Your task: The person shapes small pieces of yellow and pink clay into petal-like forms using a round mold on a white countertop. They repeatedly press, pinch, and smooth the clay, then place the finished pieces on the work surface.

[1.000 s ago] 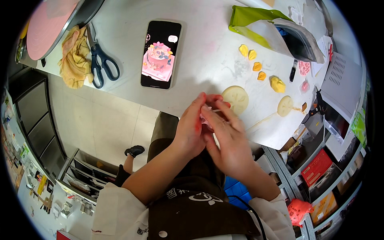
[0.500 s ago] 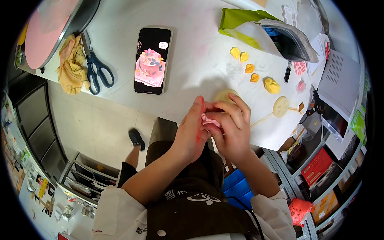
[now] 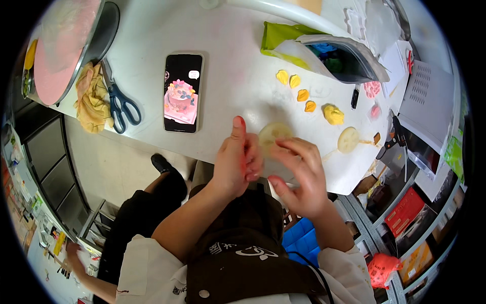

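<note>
The two hands have come apart since half a second ago, when they were pressed together around a small pink lump; now the left hand [image 3: 235, 162] stands on edge at the near rim of the desk [image 3: 238, 86], its fingers curled inward and stained red at the tips, and whether the pink lump sits inside it I cannot tell; the right hand [image 3: 298, 177] is spread wide with loose fingers and holds nothing, its fingertips just beside a pale yellow disc [image 3: 275, 134] that lies flat on the desk between the two hands; earlier this disc was mostly covered by the hands, and now most of it shows; beyond it the phone [image 3: 182, 92] lies face up showing a picture of a cake, left of it blue-handled scissors [image 3: 121, 104] and a yellow cloth [image 3: 91, 99]; to the right lie small yellow petals [image 3: 296, 88], a yellow lump [image 3: 334, 114] and a second pale disc [image 3: 348, 140], all in the same order as before.
</note>
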The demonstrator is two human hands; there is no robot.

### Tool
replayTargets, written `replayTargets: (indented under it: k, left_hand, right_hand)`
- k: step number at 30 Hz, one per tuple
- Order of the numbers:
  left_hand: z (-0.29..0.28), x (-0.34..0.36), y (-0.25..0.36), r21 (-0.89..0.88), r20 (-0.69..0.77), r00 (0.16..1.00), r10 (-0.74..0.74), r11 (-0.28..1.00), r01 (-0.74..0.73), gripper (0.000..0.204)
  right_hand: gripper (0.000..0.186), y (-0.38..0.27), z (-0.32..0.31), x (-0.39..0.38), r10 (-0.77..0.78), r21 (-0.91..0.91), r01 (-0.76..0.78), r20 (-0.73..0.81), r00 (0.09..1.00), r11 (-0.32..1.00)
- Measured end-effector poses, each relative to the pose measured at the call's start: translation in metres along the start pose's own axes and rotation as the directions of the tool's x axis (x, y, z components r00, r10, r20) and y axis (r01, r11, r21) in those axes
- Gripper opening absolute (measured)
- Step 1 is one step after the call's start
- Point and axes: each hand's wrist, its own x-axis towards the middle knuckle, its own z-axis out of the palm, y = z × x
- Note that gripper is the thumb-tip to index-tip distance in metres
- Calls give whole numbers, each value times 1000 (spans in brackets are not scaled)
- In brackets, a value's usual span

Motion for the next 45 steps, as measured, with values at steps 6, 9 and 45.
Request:
replayTargets:
  k: [6,9,45]
  left_hand:
    - [19,-8,-9,-308,278,952,-128,927,215,81]
    - [26,-18,-19,-302,278,953,-121,931,206,91]
    - [-3,-9,-28,743,656,502,563,-368,-558,42]
  right_hand:
    - [58,16,2,7,-251,-220,266,92,964,939]
    - [51,28,-6,8,-324,-221,338,95,941,915]
    - [97,14,55,-33,211,950,-287,309,928,-125]
